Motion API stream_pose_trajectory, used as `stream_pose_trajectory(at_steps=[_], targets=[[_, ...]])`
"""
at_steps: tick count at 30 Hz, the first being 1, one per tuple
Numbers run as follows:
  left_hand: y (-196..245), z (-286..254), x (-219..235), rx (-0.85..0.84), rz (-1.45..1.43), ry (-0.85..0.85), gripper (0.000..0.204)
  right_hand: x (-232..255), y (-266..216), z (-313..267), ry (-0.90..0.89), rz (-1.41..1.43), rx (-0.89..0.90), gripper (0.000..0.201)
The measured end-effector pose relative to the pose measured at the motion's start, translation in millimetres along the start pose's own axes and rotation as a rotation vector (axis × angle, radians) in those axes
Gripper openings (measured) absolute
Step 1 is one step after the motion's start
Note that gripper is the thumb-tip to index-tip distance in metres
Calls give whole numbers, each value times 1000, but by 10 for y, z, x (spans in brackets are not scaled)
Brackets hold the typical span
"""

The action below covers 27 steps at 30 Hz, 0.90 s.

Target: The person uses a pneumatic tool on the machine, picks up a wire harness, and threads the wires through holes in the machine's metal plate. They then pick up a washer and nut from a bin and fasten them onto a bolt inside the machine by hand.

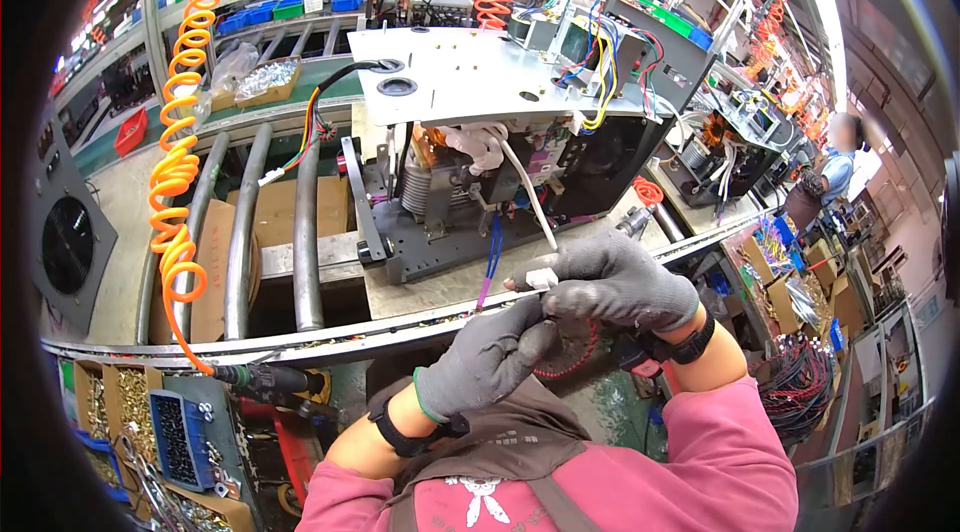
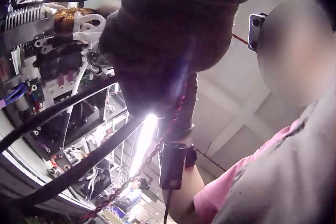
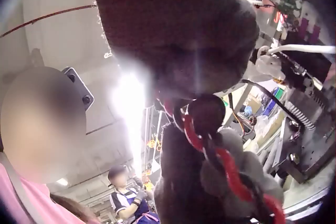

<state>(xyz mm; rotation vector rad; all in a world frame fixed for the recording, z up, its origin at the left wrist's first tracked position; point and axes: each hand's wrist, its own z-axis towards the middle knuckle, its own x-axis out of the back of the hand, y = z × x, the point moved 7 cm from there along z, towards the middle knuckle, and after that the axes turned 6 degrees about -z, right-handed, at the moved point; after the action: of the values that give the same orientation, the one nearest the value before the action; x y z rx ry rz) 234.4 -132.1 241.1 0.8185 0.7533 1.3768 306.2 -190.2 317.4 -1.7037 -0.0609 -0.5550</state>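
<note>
The roller conveyor [image 1: 308, 232] carries an open-chassis electrical unit [image 1: 520, 102], its coils and wiring exposed towards the worker. Just in front of the unit's near edge, two grey-gloved hands meet. The right hand [image 1: 622, 282] is curled, thumb and fingers pinching a small white piece; the left hand [image 1: 487, 355] has its fingers drawn in beside it, apparently pinching the red-and-black twisted wire [image 3: 229, 174], though the exact contact is hidden. A white cable [image 1: 522, 177] hangs from the unit towards the right fingers; whether it joins what they hold cannot be told. The twisted wire passes between the hands and loops below them. Smallest is the white connector [image 1: 541, 279], as the piece seems to be, at the right fingertips. Handling it well probably means holding the connector's body rather than tugging the strands, leaving the wire slack, and keeping gloved fingertips off the joint for a clear look.
</note>
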Motion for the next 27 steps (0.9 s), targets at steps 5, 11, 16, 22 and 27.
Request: stream_pose_trajectory(at_steps=[5,11,16,22,27], targets=[[-288,-130,75,60,23,58,17,-110,25,59,-143,-242,167,39],[-125,117,197,144,-254,203,36,102,8,216,48,-341,267,20],[-91,261,248,374,-450,85,37,564,-45,188,395,-296,264,7],[-555,-189,540,613,-517,149,33,1569,-113,-351,1031,-116,303,29],[-805,-516,643,627,-657,175,45,1976,56,-570,1233,1,297,30]])
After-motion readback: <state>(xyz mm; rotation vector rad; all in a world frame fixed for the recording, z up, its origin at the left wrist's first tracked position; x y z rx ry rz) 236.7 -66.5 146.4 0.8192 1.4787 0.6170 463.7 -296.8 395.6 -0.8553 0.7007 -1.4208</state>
